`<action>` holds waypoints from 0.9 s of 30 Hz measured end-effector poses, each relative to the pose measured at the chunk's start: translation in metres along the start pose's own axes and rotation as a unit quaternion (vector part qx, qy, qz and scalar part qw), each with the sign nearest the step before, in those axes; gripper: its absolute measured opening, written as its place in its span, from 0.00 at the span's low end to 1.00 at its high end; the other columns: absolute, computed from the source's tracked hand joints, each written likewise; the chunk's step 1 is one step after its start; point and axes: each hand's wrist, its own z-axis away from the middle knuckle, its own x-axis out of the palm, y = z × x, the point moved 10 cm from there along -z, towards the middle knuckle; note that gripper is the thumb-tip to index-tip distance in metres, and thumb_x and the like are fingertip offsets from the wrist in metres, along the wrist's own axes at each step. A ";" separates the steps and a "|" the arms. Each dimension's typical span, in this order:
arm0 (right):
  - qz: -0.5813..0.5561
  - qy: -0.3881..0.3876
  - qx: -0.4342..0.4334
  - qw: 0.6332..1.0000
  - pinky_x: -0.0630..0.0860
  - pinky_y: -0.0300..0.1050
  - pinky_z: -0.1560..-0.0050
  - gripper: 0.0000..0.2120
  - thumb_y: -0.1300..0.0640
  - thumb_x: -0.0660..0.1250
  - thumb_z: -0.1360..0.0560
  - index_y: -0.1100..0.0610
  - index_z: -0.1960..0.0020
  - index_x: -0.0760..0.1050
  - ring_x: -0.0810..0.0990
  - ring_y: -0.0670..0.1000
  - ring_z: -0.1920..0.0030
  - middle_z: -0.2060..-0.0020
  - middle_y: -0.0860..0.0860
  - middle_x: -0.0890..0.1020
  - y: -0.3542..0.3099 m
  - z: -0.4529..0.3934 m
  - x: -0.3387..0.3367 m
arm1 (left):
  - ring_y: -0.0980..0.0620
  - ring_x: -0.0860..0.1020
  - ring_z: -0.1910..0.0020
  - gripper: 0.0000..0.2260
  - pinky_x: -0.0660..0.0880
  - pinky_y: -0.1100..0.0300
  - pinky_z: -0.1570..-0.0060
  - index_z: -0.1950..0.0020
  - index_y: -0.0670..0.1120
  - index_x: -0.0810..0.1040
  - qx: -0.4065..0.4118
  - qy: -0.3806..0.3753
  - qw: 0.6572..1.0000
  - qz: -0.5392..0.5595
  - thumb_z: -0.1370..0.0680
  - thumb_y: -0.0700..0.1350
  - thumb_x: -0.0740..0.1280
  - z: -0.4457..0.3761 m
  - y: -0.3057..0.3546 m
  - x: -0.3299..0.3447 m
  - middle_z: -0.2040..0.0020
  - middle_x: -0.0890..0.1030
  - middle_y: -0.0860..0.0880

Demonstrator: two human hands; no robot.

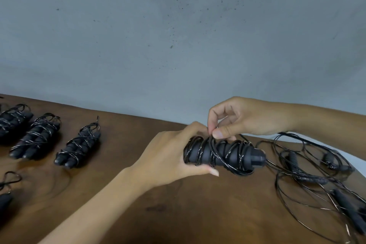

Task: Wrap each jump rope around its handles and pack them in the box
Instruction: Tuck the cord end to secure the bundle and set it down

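A grey wall (178, 25) rises behind the brown wooden bench (122, 194), which carries everything else. Right of the bench's middle, a loose tangle of unwound ropes (309, 172) with black handles sprawls toward the bench's right edge. Toward its left side, three wrapped bundles (34, 136) lie in a row, and part of another rope (6, 194) shows at the left edge, nearer the person. Above the middle of the bench, the left hand (168, 156) grasps one end of a pair of black handles (223, 154), fingers curled round them, with the thin black rope wound about them in many turns. The right hand (243, 119) pinches a strand of that rope (213, 144) between thumb and forefinger just above the handles.
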 end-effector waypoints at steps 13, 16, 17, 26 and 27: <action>-0.019 0.055 0.014 0.998 0.76 0.49 0.47 0.04 0.60 0.64 0.18 0.59 0.50 0.76 0.77 0.55 0.54 0.60 0.60 0.78 0.033 0.006 0.011 | 0.50 0.83 0.62 0.12 0.73 0.66 0.65 0.43 0.53 0.80 -0.071 0.090 0.924 0.364 0.25 0.47 0.75 0.010 -0.009 0.017 0.57 0.86 0.47; -0.071 0.043 0.035 0.996 0.70 0.44 0.50 0.14 0.56 0.61 0.15 0.65 0.53 0.72 0.71 0.54 0.63 0.68 0.53 0.73 0.036 0.012 0.022 | 0.50 0.80 0.67 0.13 0.71 0.64 0.70 0.44 0.51 0.81 -0.099 0.152 0.885 0.428 0.25 0.55 0.70 0.012 -0.028 0.014 0.58 0.85 0.41; -0.063 0.055 0.055 0.995 0.70 0.42 0.50 0.15 0.54 0.61 0.15 0.66 0.51 0.74 0.73 0.52 0.64 0.69 0.52 0.73 0.042 0.015 0.020 | 0.52 0.78 0.68 0.14 0.70 0.65 0.71 0.45 0.51 0.81 -0.112 0.173 0.869 0.450 0.25 0.57 0.70 0.013 -0.036 0.012 0.59 0.84 0.39; -0.159 0.209 0.064 0.963 0.71 0.33 0.63 0.15 0.54 0.58 0.14 0.59 0.46 0.81 0.72 0.48 0.69 0.69 0.49 0.79 0.040 0.033 0.031 | 0.53 0.72 0.72 0.26 0.63 0.62 0.75 0.41 0.44 0.77 -0.162 0.207 0.837 0.481 0.26 0.64 0.69 0.010 -0.066 0.028 0.59 0.83 0.41; -0.175 0.225 0.063 0.956 0.72 0.35 0.63 0.15 0.54 0.57 0.14 0.60 0.46 0.81 0.73 0.47 0.70 0.70 0.49 0.80 0.038 0.034 0.036 | 0.54 0.75 0.70 0.26 0.66 0.62 0.73 0.41 0.45 0.78 -0.166 0.212 0.835 0.479 0.27 0.64 0.70 0.010 -0.066 0.029 0.59 0.83 0.44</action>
